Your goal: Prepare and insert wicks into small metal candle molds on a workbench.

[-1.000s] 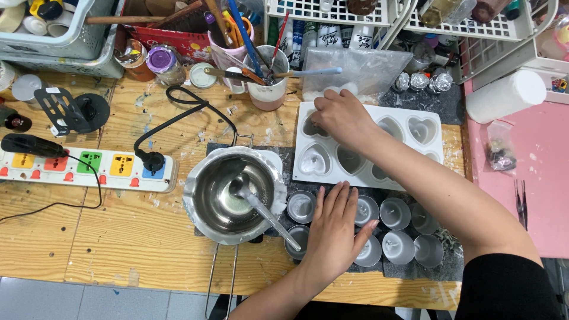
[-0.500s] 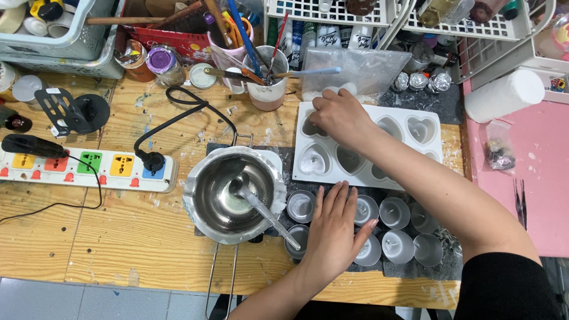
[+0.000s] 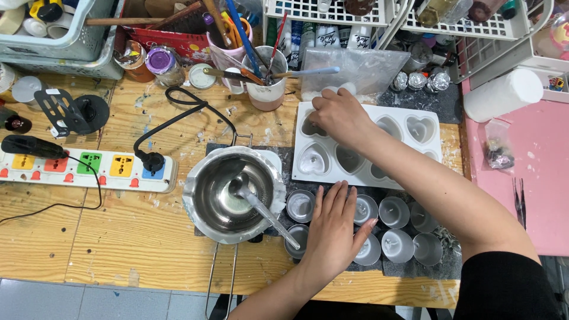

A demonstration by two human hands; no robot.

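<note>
Fingers (image 3: pixel 317 106) of the right hand (image 3: pixel 338 115) curl into the white heart mould (image 3: pixel 367 148), grip unclear. Left hand (image 3: pixel 335 228) lies flat and open on the small metal cups (image 3: pixel 394 210); steady pressing seems best.

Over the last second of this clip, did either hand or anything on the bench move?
Nothing visibly changed. The right hand rests on the white heart mould, the left hand lies flat over the small metal cups, and the spoon sits in the steel pot, as before.

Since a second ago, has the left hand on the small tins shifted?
No. The left hand lies flat on the small metal tins, the same distance right of the steel pot and below the white heart mould.
</note>
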